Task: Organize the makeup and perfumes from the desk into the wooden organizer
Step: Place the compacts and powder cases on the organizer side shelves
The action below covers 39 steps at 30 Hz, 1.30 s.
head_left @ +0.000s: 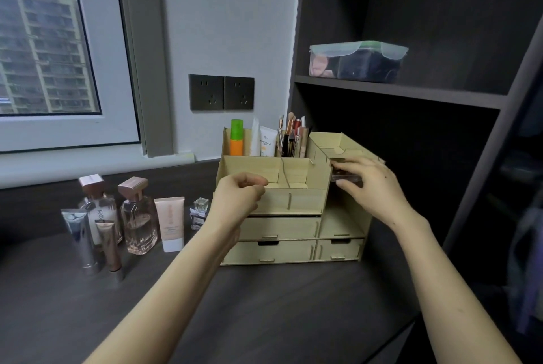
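The pale wooden organizer [293, 202] stands on the dark desk [264, 319], with tubes, an orange-green bottle [236, 140] and brushes [291, 137] in its back slots. My right hand [370, 184] holds a small clear compact case [345, 176] at the open shelf on the organizer's right side. My left hand [239, 197] hovers loosely curled in front of the organizer's front tray, with nothing visible in it. Left on the desk stand two pink perfume bottles [138, 213], a peach tube [171, 222], a tiny perfume bottle [199, 213] and two metallic tubes [97, 240].
A lidded plastic box [357, 61] sits on the dark shelf to the upper right. Wall sockets [221, 91] are behind the organizer, and a window [44, 40] is to the left. The shelf unit's side panel [484, 187] stands close on the right.
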### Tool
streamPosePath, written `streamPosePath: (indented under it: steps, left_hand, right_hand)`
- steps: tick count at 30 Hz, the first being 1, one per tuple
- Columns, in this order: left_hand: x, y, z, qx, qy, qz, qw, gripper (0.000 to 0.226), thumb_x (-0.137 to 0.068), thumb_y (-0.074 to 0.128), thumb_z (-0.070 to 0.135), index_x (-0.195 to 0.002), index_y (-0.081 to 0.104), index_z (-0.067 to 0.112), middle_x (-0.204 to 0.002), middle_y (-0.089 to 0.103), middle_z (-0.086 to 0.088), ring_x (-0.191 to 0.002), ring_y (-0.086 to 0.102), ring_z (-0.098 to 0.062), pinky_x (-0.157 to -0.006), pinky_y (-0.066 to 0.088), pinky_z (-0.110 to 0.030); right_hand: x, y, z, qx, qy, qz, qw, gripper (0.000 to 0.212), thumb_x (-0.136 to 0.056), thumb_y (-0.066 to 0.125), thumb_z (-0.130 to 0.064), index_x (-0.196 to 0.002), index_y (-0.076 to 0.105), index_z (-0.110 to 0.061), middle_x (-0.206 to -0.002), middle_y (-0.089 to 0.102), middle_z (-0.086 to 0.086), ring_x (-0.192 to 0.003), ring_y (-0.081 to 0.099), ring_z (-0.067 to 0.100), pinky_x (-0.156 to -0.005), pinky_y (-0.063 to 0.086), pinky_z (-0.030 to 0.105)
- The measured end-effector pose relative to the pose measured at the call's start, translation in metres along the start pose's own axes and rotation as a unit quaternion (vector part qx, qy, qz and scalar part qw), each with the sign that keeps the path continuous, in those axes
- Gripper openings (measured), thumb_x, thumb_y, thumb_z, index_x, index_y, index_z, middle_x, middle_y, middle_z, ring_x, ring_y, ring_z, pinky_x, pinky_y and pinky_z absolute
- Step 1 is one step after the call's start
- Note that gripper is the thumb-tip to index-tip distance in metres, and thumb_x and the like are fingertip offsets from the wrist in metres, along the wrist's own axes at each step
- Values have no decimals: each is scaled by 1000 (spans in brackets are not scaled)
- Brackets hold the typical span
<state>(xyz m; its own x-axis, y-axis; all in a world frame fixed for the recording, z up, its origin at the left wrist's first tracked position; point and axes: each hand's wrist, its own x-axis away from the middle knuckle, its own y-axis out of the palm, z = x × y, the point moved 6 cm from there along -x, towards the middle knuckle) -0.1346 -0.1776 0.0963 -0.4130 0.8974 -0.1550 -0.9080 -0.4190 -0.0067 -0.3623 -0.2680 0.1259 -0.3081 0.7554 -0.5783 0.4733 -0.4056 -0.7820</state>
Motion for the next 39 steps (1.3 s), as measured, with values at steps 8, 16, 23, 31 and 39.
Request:
streamPosePath:
  steps: [8, 16, 23, 31, 39]
  left_hand:
    - [-4, -12, -1, -2, -4, 11, 1000, 22, -83, 51, -1, -74, 64, 16, -69, 56, -1, -68, 53, -13, -65, 47, -24]
    - [-2, -20, 6, -2, 4, 18, 1000, 22, -84, 51, -1, -76, 64, 15, -74, 57, -2, -73, 54, -15, -69, 48, -25]
    - [3, -47, 8, 13, 13, 38, 999, 23, -85, 48, -5, -75, 62, 11, -67, 52, -4, -61, 48, -13, -60, 42, -21]
    - [41, -149, -20, -43, -1, 112, 993, 26, -86, 50, -6, -72, 63, 13, -67, 58, -4, -59, 50, -12, -55, 44, -18]
    - [103, -286, -39, -219, -47, 226, 948, 18, -85, 53, -4, -83, 66, 9, -75, 59, -9, -63, 50, -14, -57, 43, -19]
  right_hand:
    - [-12, 7, 2, -40, -7, 40, 998, 33, -88, 62, -19, -121, 64, -20, -118, 66, 1, -113, 54, 23, -97, 40, 39]
    - [-15, 4, -2, -62, 6, 22, 998, 36, -87, 64, -17, -123, 63, -18, -125, 62, 3, -121, 51, 23, -103, 41, 43]
    - [4, -40, -35, -89, 3, 153, 984, 32, -87, 61, -7, -118, 65, -14, -116, 64, 6, -113, 51, 25, -97, 41, 39]
    - [49, 38, -167, -257, -113, -65, 958, 16, -83, 67, -10, -96, 75, -14, -89, 68, -2, -79, 56, 7, -73, 42, 12]
    - [107, 148, -265, -303, -154, -274, 900, 30, -83, 69, -23, -111, 69, -14, -112, 68, 0, -96, 59, 9, -88, 44, 18]
